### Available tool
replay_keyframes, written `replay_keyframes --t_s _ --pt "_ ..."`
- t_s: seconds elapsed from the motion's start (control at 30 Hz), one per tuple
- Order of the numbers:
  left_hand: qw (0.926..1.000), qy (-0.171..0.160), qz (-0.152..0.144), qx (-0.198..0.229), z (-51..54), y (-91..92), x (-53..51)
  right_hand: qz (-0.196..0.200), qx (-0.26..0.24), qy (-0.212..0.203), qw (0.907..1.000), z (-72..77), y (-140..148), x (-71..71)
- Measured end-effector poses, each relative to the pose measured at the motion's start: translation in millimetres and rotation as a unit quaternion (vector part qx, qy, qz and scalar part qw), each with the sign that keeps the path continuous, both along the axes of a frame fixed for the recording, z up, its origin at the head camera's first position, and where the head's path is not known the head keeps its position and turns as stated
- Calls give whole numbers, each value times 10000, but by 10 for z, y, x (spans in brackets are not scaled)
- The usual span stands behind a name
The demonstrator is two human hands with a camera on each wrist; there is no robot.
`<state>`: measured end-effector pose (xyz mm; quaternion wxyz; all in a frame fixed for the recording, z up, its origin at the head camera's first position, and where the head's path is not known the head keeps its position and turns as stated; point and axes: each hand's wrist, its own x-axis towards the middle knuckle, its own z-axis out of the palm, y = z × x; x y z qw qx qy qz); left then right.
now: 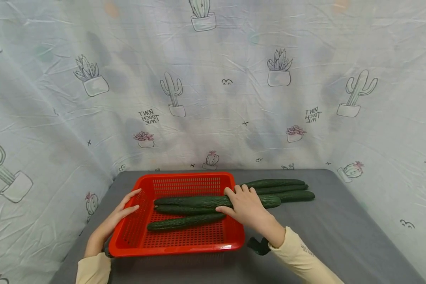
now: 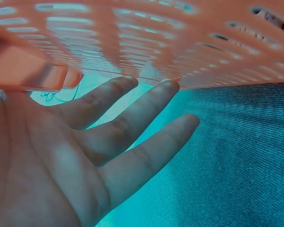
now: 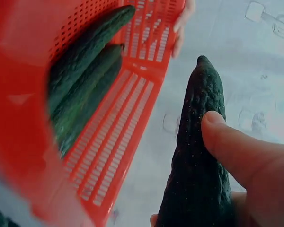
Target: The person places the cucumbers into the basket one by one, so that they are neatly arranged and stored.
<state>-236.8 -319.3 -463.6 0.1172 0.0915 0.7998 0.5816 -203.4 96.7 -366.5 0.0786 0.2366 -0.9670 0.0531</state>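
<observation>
My right hand (image 1: 246, 205) grips a dark green cucumber (image 3: 196, 142) over the right rim of a red plastic basket (image 1: 177, 250), with the thumb along its side. One end of that cucumber (image 1: 271, 202) sticks out to the right, past the hand. Several other cucumbers (image 1: 184, 222) lie lengthwise inside the basket. At the left rim, my left hand (image 1: 118, 213) holds the basket, two digits over the inner side. Its other fingers (image 2: 142, 161) stretch straight under the slotted outer wall in the left wrist view.
To the right of the basket, several more cucumbers (image 1: 280, 183) lie side by side on the grey tabletop (image 1: 326, 228). A pale curtain (image 1: 213, 98) with cactus prints hangs behind and at both sides. Something black (image 1: 258, 246) sits beneath my right wrist.
</observation>
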Motion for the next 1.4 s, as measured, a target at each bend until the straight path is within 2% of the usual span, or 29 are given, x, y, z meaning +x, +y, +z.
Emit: replay_keyframes --t_s 0.1,0.27,0.5,0.77,1.0,1.23,1.4 --pt "10000 63 21 -40 -13 1 6 109 116 -59 9999 26 -133 -11" --pt "9999 120 56 -89 -21 1 7 198 397 71 9990 37 -370 -25" --pt "9997 139 71 -179 -31 6 20 321 687 238 9968 -30 -665 -54" --pt "9990 250 101 -344 -44 -6 13 337 753 1 9966 -73 -913 -120" --pt "9982 382 73 -453 -35 1 6 319 768 -414 9957 -73 -1046 -201" --pt "9982 389 84 -440 -6 15 7 358 1222 -552 9903 -109 -1148 -305" --pt "9989 332 52 -324 -8 8 1 440 1342 -754 9871 -179 -1206 -374"
